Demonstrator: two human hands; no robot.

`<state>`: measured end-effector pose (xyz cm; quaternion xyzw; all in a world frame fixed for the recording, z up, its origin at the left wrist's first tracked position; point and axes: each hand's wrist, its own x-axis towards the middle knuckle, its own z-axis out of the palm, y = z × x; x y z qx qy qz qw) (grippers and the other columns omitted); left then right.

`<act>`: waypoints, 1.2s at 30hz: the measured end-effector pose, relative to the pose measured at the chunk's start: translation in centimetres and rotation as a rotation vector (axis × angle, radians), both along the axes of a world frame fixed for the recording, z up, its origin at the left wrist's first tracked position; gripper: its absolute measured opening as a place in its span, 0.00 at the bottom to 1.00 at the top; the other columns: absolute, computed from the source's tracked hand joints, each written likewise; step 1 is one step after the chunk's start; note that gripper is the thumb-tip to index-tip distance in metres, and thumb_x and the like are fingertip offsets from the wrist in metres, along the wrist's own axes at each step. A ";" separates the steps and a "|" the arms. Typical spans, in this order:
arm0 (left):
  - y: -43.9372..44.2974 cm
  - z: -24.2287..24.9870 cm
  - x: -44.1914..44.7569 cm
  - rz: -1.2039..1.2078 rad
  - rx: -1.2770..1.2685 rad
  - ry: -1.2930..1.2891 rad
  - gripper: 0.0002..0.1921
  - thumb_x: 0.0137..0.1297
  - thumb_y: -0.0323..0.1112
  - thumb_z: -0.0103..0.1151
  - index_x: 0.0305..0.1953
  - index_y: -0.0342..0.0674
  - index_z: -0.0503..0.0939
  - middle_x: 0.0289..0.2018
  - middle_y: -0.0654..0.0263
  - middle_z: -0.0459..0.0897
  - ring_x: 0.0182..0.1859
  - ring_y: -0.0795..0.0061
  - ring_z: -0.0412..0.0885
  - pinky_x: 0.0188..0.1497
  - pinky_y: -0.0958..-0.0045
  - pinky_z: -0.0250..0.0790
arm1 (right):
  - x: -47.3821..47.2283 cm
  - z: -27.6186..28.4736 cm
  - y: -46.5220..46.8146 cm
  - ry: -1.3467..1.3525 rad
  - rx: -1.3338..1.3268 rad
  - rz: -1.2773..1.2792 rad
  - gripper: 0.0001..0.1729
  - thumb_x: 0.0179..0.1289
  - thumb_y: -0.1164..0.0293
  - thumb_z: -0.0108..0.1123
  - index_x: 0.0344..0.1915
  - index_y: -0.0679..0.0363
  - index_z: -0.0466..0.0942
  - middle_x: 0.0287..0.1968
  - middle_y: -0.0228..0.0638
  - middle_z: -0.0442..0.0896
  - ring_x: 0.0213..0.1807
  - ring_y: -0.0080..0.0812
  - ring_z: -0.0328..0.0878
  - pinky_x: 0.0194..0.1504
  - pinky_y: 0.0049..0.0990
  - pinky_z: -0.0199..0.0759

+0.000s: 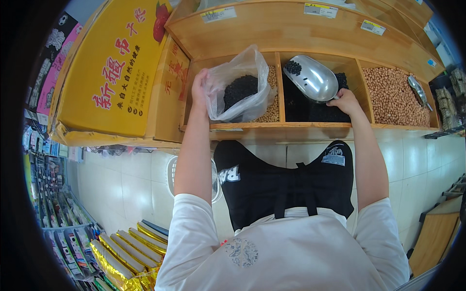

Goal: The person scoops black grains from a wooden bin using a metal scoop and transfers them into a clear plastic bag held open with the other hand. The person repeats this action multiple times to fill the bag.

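My left hand (200,87) grips the rim of a clear plastic bag (264,78), which stands gaping over the left compartment of soybeans (271,109). Dark beans (241,90) lie inside the bag. In my right hand (344,102) is the handle of a metal scoop (316,78), held over the middle compartment of black beans (309,113). A small heap of black beans (293,67) rests near the scoop's front lip. The right compartment holds peanuts (389,98) and a smaller metal scoop (417,90).
Wooden dividers (281,87) part the bin. A yellow cardboard box (105,69) stands close at its left. On the tiled floor below is a white plastic basket (171,174). Gold packages (123,254) lie at lower left, and a wooden cabinet (435,236) is at lower right.
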<state>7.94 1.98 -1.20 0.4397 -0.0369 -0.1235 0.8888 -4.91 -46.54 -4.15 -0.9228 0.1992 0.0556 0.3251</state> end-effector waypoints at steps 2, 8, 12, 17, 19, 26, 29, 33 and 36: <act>-0.1 0.5 -0.1 0.008 0.041 0.053 0.10 0.69 0.44 0.58 0.35 0.50 0.71 0.33 0.70 0.79 0.32 0.73 0.78 0.35 0.68 0.70 | 0.0 -0.4 0.0 -0.082 0.081 0.001 0.28 0.39 0.61 0.85 0.35 0.64 0.80 0.35 0.43 0.87 0.39 0.39 0.84 0.46 0.35 0.77; -1.5 0.5 -0.8 0.143 -0.016 0.036 0.10 0.71 0.44 0.55 0.34 0.48 0.74 0.29 0.66 0.83 0.30 0.71 0.79 0.38 0.67 0.74 | -0.1 -0.5 0.4 -0.246 0.195 0.026 0.23 0.43 0.66 0.84 0.33 0.62 0.78 0.33 0.37 0.86 0.37 0.32 0.82 0.45 0.32 0.76; -0.8 0.2 0.4 -0.007 -0.047 0.023 0.10 0.70 0.44 0.56 0.34 0.48 0.75 0.35 0.63 0.85 0.33 0.70 0.81 0.38 0.69 0.74 | -1.1 2.6 1.9 -0.337 0.460 0.072 0.18 0.50 0.75 0.80 0.35 0.60 0.76 0.32 0.31 0.84 0.37 0.22 0.80 0.42 0.25 0.75; -0.9 0.1 0.1 0.004 -0.047 -0.008 0.12 0.69 0.44 0.58 0.31 0.50 0.69 0.25 0.72 0.72 0.21 0.77 0.68 0.24 0.75 0.64 | -2.6 12.5 3.8 -0.370 0.456 0.267 0.17 0.54 0.79 0.77 0.35 0.60 0.74 0.31 0.27 0.83 0.36 0.16 0.79 0.42 0.20 0.73; -1.0 0.7 -0.4 -0.028 -0.064 -0.007 0.12 0.69 0.44 0.59 0.32 0.50 0.69 0.25 0.72 0.72 0.22 0.77 0.69 0.24 0.75 0.64 | -3.5 16.7 5.8 -0.375 0.279 0.288 0.15 0.54 0.79 0.76 0.36 0.62 0.76 0.32 0.28 0.84 0.36 0.20 0.80 0.42 0.22 0.73; -1.4 0.9 -0.9 0.050 -0.017 -0.005 0.11 0.71 0.45 0.57 0.33 0.51 0.70 0.26 0.73 0.73 0.24 0.78 0.72 0.27 0.74 0.67 | -5.7 24.7 14.4 -0.414 -0.452 0.414 0.16 0.53 0.70 0.76 0.40 0.59 0.81 0.36 0.37 0.88 0.41 0.40 0.86 0.45 0.35 0.76; -0.7 0.5 -0.6 -0.096 -0.078 -0.056 0.10 0.71 0.45 0.57 0.33 0.51 0.71 0.27 0.74 0.74 0.25 0.78 0.72 0.27 0.74 0.67 | -5.2 25.2 16.5 -0.389 -0.615 0.493 0.16 0.54 0.66 0.76 0.41 0.57 0.81 0.38 0.39 0.89 0.44 0.46 0.85 0.46 0.41 0.76; -1.0 1.2 -0.8 -0.070 -0.074 -0.057 0.11 0.71 0.44 0.57 0.32 0.50 0.70 0.23 0.75 0.69 0.22 0.79 0.68 0.26 0.75 0.64 | -4.7 25.4 17.6 -0.361 -0.693 0.530 0.16 0.54 0.67 0.76 0.40 0.57 0.81 0.37 0.39 0.88 0.44 0.46 0.85 0.45 0.41 0.76; -2.0 2.0 -1.5 0.090 -0.021 0.023 0.14 0.71 0.43 0.56 0.29 0.50 0.67 0.14 0.76 0.59 0.16 0.80 0.58 0.23 0.76 0.58 | -5.1 25.8 17.1 -0.415 -0.650 0.518 0.15 0.53 0.68 0.76 0.40 0.58 0.81 0.37 0.39 0.89 0.44 0.45 0.85 0.45 0.40 0.77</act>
